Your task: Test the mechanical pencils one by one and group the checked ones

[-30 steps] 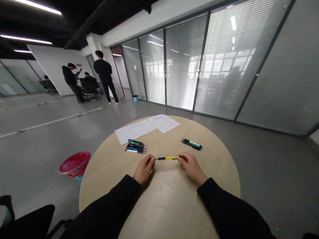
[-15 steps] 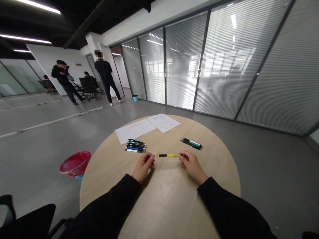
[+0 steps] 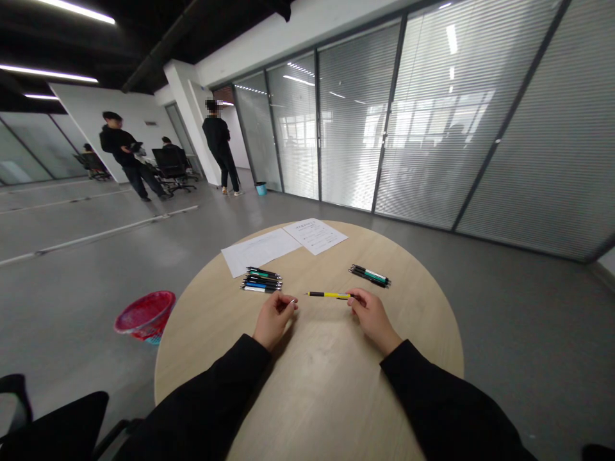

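Note:
A yellow and black pen [image 3: 329, 295] is held level above the round wooden table, its tip pointing left. Its right end is pinched between the thumb and fingers of my right hand [image 3: 373, 317]. My left hand [image 3: 275, 319] is closed on a small silvery piece [image 3: 293, 301], too small to make out, a short gap from the pen's tip. Just beyond my left hand lies a row of several pens [image 3: 262, 280], in black, green, blue and white. A smaller group of black and green pens [image 3: 369, 276] lies beyond my right hand.
Two sheets of paper [image 3: 259, 251] [image 3: 316, 235] lie at the far side of the table [image 3: 307, 397]. A red basket [image 3: 145, 315] stands on the floor to the left. Farther back are two standing people [image 3: 129, 153] [image 3: 221, 144], office chairs and a glass partition.
The pen's tip has come apart from my left hand, which now shows the small silvery piece. In the background, one standing person has moved right, and the other has lowered a dark object.

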Motion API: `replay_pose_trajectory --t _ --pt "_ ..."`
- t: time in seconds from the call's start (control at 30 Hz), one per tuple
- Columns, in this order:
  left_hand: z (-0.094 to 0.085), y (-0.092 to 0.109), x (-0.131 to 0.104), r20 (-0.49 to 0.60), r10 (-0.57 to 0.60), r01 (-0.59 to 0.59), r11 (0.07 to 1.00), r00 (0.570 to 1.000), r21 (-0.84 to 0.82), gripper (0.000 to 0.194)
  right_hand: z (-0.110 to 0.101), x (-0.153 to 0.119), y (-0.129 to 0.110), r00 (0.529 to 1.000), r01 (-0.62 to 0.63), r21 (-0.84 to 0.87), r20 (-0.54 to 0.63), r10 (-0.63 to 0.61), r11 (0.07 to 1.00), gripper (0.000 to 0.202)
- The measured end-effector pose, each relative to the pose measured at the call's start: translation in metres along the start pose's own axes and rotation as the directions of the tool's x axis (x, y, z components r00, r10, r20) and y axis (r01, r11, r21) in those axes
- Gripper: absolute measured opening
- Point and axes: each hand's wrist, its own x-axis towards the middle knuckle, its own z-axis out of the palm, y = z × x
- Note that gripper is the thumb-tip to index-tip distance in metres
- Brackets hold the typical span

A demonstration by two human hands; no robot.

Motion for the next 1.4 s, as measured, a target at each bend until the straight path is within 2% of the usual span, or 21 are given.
replay_pose_trajectory --t 0.17,0.37,0.57,0.67,1.2,1.4 --pt "-0.002 0.004 -0.002 0.082 0.066 -0.079 0.983 0.994 0.166 0.016 0.000 0.001 0.002 1.000 0.006 0.004 -0.008 -0.006 1.000 0.028" --pt "-0.003 0.008 -0.004 0.174 0.143 -0.214 0.823 0.974 0.526 0.005 0.001 0.001 0.002 1.000 0.001 0.010 -0.019 -0.001 1.000 0.026" --pt "-0.006 0.004 0.001 0.278 0.196 -0.333 0.692 0.940 0.640 0.006 0.001 0.000 0.001 0.999 0.019 -0.009 -0.038 -0.019 1.000 0.024" --pt "-0.008 0.000 0.004 0.307 0.205 -0.363 0.661 0.929 0.657 0.010 0.001 0.000 0.001 0.999 0.018 -0.014 -0.038 -0.018 1.000 0.024" --pt "0.000 -0.007 0.012 0.243 0.100 -0.233 0.750 0.965 0.619 0.011 0.001 0.002 0.004 0.999 0.018 -0.032 -0.031 -0.019 0.999 0.029" --pt "0.006 -0.005 0.014 0.197 0.120 -0.206 0.836 0.973 0.508 0.012 0.001 0.001 0.004 1.000 0.003 -0.011 -0.012 -0.003 1.000 0.028"
